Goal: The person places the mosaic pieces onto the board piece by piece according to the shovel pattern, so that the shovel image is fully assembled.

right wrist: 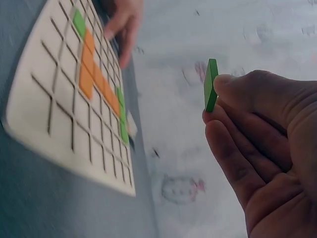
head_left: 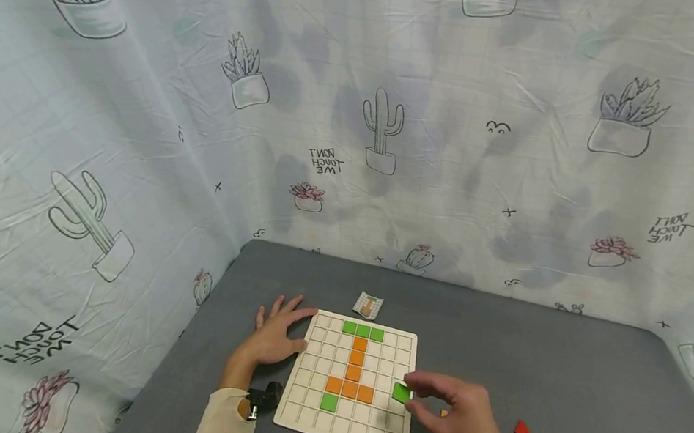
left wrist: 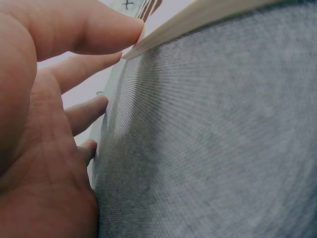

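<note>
The right hand (head_left: 458, 413) pinches a thin, bright green square tile (head_left: 400, 393) above the right side of a pale gridded board (head_left: 307, 418); the left hand (head_left: 271, 339), fingers (head_left: 303, 314) spread, touches its left edge

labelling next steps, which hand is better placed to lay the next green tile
Probably the right hand: it pinches a green tile near the board, which the left hand touches, holding no tile.
</note>
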Available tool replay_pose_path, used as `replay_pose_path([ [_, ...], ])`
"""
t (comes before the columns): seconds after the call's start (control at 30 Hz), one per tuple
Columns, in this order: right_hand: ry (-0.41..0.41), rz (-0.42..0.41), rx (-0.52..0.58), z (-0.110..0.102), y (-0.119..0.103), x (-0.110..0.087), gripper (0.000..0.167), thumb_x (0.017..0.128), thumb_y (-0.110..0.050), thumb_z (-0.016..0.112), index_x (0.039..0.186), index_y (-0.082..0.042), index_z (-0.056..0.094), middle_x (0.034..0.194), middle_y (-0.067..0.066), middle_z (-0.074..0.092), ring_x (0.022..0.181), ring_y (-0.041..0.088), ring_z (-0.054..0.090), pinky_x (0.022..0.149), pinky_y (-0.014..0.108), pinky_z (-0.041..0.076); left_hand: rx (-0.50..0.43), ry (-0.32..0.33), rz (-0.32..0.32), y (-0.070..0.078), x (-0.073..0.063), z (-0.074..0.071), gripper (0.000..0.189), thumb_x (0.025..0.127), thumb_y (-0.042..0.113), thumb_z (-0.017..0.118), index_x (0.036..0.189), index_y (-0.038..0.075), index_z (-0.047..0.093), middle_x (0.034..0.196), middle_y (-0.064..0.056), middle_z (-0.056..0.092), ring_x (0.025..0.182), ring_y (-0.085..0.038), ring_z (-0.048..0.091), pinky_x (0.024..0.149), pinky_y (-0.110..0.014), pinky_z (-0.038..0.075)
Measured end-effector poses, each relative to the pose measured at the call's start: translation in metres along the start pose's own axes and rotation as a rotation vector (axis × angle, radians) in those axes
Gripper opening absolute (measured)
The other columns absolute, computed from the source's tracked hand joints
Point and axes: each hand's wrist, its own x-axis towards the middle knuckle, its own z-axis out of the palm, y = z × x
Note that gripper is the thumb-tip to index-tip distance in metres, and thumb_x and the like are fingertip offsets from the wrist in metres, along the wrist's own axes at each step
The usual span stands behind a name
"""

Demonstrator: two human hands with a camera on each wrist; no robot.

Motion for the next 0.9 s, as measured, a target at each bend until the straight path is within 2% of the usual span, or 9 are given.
replay_pose_path([
  [0.17, -0.076, -0.014, 0.053, 0.014, -0.009, 0.002, 0.032, 0.087, -0.009, 0.092, 0.116, -0.020, 0.085, 0.109, -0.009, 0.084, 0.094, 0.008, 0.079, 0.081, 0.036, 0.068, -0.010, 0.000, -0.004, -0.001, 0.000, 0.001, 0.066, 0.092, 0.006, 0.076, 0.156, 0.016, 0.063, 0.179, -0.023, 0.030, 0.168, -0.055, 0.005, 0.125, -0.080, -0.011],
  [0.23, -0.067, -0.071, 0.074, 0.020, -0.010, 0.002, 0.032, 0.086, -0.007, 0.092, 0.115, -0.018, 0.085, 0.108, -0.006, 0.084, 0.093, 0.009, 0.080, 0.080, 0.038, 0.068, -0.009, 0.003, -0.004, -0.001, 0.000, 0.001, 0.066, 0.092, 0.006, 0.076, 0.155, 0.016, 0.064, 0.178, -0.024, 0.030, 0.168, -0.056, 0.005, 0.125, -0.080, -0.011],
  [0.37, -0.039, -0.190, 0.093, 0.032, -0.009, 0.002, 0.032, 0.085, -0.003, 0.092, 0.114, -0.015, 0.085, 0.106, -0.002, 0.085, 0.093, 0.008, 0.079, 0.079, 0.031, 0.067, -0.003, 0.005, -0.009, -0.002, 0.000, 0.001, 0.066, 0.091, 0.006, 0.076, 0.155, 0.016, 0.064, 0.178, -0.024, 0.030, 0.168, -0.056, 0.005, 0.125, -0.080, -0.011],
  [0.43, -0.040, -0.214, 0.102, 0.038, -0.009, 0.002, 0.032, 0.085, -0.003, 0.092, 0.114, -0.016, 0.085, 0.106, -0.001, 0.085, 0.093, 0.008, 0.080, 0.079, 0.030, 0.066, -0.001, 0.005, -0.010, -0.001, 0.000, 0.001, 0.066, 0.091, 0.006, 0.076, 0.155, 0.015, 0.064, 0.178, -0.024, 0.030, 0.168, -0.056, 0.005, 0.125, -0.080, -0.011],
  [0.53, -0.082, -0.194, 0.120, 0.045, -0.007, 0.001, 0.029, 0.087, -0.004, 0.090, 0.114, -0.014, 0.085, 0.108, 0.000, 0.085, 0.094, 0.011, 0.080, 0.080, 0.032, 0.067, 0.001, 0.005, -0.011, -0.001, 0.000, 0.001, 0.066, 0.091, 0.006, 0.076, 0.155, 0.015, 0.064, 0.178, -0.024, 0.030, 0.168, -0.056, 0.005, 0.125, -0.080, -0.011],
  [0.63, -0.154, -0.118, 0.142, 0.052, -0.007, 0.000, 0.027, 0.090, -0.005, 0.088, 0.116, -0.012, 0.085, 0.112, 0.000, 0.085, 0.094, 0.014, 0.081, 0.082, 0.036, 0.068, -0.001, 0.005, -0.011, 0.000, 0.000, 0.000, 0.065, 0.092, 0.006, 0.076, 0.155, 0.015, 0.064, 0.178, -0.024, 0.030, 0.168, -0.055, 0.005, 0.125, -0.080, -0.011],
  [0.73, -0.218, -0.051, 0.133, 0.058, -0.005, 0.000, 0.027, 0.091, -0.007, 0.087, 0.117, -0.013, 0.085, 0.114, -0.003, 0.084, 0.096, 0.011, 0.080, 0.084, 0.035, 0.067, -0.005, 0.005, -0.010, 0.000, -0.001, 0.001, 0.065, 0.092, 0.006, 0.076, 0.155, 0.016, 0.064, 0.178, -0.024, 0.030, 0.168, -0.055, 0.005, 0.125, -0.080, -0.011],
  [0.9, -0.252, -0.064, 0.130, 0.069, -0.003, 0.000, 0.025, 0.092, -0.007, 0.086, 0.116, -0.013, 0.085, 0.112, -0.002, 0.084, 0.093, 0.006, 0.077, 0.082, 0.031, 0.066, -0.002, 0.005, -0.009, 0.000, 0.000, 0.001, 0.065, 0.092, 0.006, 0.076, 0.155, 0.015, 0.063, 0.178, -0.024, 0.030, 0.168, -0.055, 0.005, 0.125, -0.080, -0.011],
])
